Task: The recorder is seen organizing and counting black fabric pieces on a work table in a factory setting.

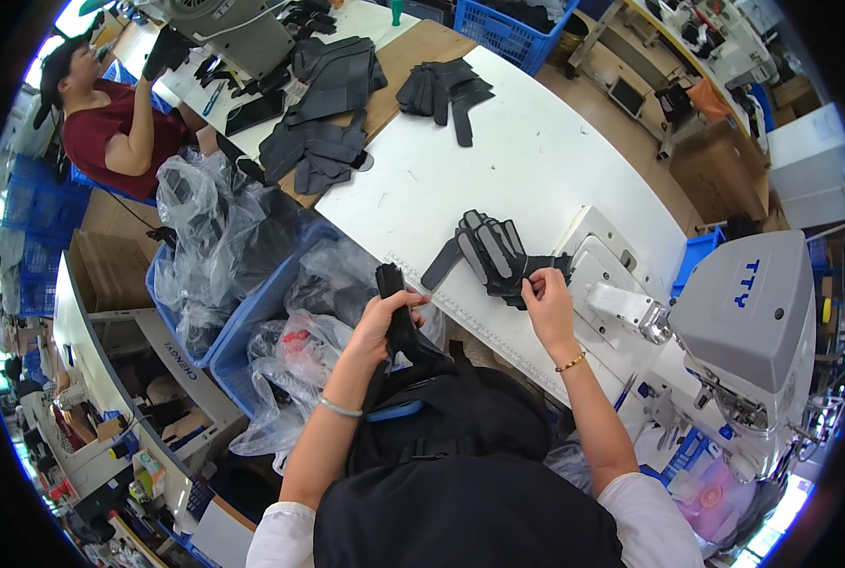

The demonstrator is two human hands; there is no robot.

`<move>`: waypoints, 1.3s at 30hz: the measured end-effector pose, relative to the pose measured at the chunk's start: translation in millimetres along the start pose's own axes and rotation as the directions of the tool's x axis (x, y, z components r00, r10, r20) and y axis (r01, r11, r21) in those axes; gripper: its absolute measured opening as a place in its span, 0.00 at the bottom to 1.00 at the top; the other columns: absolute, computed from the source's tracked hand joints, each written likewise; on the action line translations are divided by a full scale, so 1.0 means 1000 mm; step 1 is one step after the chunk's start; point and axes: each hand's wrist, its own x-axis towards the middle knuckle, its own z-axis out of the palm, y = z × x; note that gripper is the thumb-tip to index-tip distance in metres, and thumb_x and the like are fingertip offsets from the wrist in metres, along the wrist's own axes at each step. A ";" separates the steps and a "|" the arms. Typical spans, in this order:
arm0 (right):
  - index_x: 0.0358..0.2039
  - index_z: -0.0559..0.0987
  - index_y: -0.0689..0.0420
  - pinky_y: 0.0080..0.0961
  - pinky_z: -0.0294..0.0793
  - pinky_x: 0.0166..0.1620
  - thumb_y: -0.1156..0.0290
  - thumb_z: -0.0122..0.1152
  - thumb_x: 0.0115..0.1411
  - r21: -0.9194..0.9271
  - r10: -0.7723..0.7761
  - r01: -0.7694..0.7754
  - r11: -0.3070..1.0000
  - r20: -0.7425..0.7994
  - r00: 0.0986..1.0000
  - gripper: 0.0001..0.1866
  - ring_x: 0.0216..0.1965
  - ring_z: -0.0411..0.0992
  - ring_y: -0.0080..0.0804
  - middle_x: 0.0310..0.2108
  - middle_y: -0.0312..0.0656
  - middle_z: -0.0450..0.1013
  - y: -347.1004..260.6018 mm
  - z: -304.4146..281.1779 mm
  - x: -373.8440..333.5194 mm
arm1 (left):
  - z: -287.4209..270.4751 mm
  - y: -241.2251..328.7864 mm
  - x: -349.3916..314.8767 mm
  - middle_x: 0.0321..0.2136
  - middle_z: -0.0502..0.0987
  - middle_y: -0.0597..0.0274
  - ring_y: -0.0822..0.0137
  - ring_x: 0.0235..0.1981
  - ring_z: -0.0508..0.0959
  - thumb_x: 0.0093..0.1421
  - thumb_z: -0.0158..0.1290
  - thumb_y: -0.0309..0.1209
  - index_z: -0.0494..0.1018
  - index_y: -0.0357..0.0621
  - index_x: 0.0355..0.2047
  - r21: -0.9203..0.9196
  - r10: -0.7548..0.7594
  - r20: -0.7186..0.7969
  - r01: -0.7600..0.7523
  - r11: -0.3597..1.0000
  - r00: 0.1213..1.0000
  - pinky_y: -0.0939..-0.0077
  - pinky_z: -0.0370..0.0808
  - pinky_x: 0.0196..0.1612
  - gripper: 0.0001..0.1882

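Left of right hand [548,301], touching it: black-grey glove pieces [491,250]

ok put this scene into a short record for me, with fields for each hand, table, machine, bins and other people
left hand: gripping a black fabric piece
right hand: fingertips at the edge of a dark glove pile
table: white, another dark pile farther back
machine: grey and white, at right
bins: blue, with clear plastic bags
other people: someone in dark red, upper left

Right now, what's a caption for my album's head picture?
Left hand grips black cloth; right hand touches dark glove pieces.
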 end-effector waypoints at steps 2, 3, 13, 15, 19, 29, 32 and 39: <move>0.26 0.70 0.59 0.27 0.66 0.25 0.68 0.59 0.53 -0.032 -0.009 0.008 0.999 -0.011 1.000 0.10 0.21 0.67 0.34 0.23 0.42 0.65 0.005 0.000 0.000 | 0.012 0.001 0.010 0.20 0.70 0.63 0.73 0.16 0.73 0.48 0.56 0.24 0.67 0.35 0.30 0.060 0.000 0.001 0.000 0.998 1.000 0.79 0.75 0.23 0.10; 0.25 0.70 0.59 0.28 0.66 0.26 0.67 0.59 0.53 -0.011 0.021 -0.021 1.000 0.014 1.000 0.10 0.21 0.67 0.34 0.22 0.42 0.65 -0.003 0.002 -0.003 | 0.015 -0.002 0.015 0.21 0.70 0.62 0.73 0.17 0.72 0.47 0.56 0.25 0.67 0.35 0.29 0.205 0.056 -0.033 -0.048 0.977 0.998 0.78 0.74 0.23 0.10; 0.31 0.74 0.57 0.26 0.66 0.40 0.74 0.50 0.48 -0.418 -0.706 0.727 0.544 0.241 0.666 0.09 0.37 0.67 0.34 0.32 0.37 0.68 -0.063 0.072 0.041 | 0.021 0.009 0.048 0.21 0.72 0.55 0.69 0.17 0.71 0.48 0.52 0.25 0.69 0.30 0.32 0.271 0.196 -0.148 -0.151 0.951 0.969 0.77 0.72 0.24 0.12; 0.31 0.74 0.56 0.26 0.66 0.39 0.74 0.50 0.48 -0.422 -0.671 0.726 0.543 0.302 0.677 0.09 0.36 0.67 0.34 0.32 0.38 0.69 -0.041 0.100 0.059 | 0.014 0.010 0.044 0.23 0.73 0.54 0.69 0.18 0.72 0.49 0.51 0.25 0.68 0.30 0.35 0.194 0.192 -0.123 -0.166 0.967 0.974 0.76 0.73 0.25 0.13; 0.32 0.76 0.57 0.25 0.66 0.36 0.75 0.52 0.51 0.059 -0.567 0.565 0.823 0.022 0.824 0.07 0.32 0.67 0.33 0.29 0.41 0.71 -0.046 0.101 0.086 | -0.014 0.014 0.024 0.28 0.73 0.53 0.67 0.22 0.74 0.51 0.52 0.25 0.65 0.31 0.40 0.075 0.213 -0.086 -0.207 0.975 0.973 0.72 0.77 0.31 0.16; 0.35 0.73 0.62 0.13 0.62 0.24 0.69 0.55 0.59 0.885 -0.151 -0.135 0.445 0.223 0.963 0.09 0.19 0.64 0.14 0.18 0.33 0.68 -0.133 0.016 0.051 | -0.027 0.024 -0.012 0.40 0.72 0.46 0.54 0.41 0.76 0.56 0.51 0.30 0.58 0.31 0.51 -0.309 0.220 0.366 -0.105 0.945 0.904 0.61 0.73 0.48 0.25; 0.35 0.72 0.63 0.12 0.60 0.15 0.71 0.55 0.58 0.685 -0.196 -0.526 0.504 0.684 0.703 0.08 0.14 0.63 0.15 0.14 0.34 0.66 -0.134 -0.017 0.047 | -0.019 0.028 -0.017 0.41 0.71 0.46 0.54 0.42 0.76 0.57 0.51 0.31 0.58 0.30 0.50 -0.273 0.215 0.381 -0.113 0.955 0.899 0.60 0.72 0.50 0.25; 0.32 0.67 0.65 0.16 0.71 0.20 0.75 0.58 0.54 0.640 -0.109 -0.479 0.600 0.659 0.744 0.10 0.19 0.71 0.24 0.23 0.41 0.68 -0.125 0.018 0.018 | 0.012 0.025 -0.023 0.28 0.75 0.60 0.70 0.26 0.77 0.56 0.53 0.34 0.69 0.37 0.39 -0.062 0.085 0.276 -0.071 0.996 0.957 0.79 0.76 0.29 0.14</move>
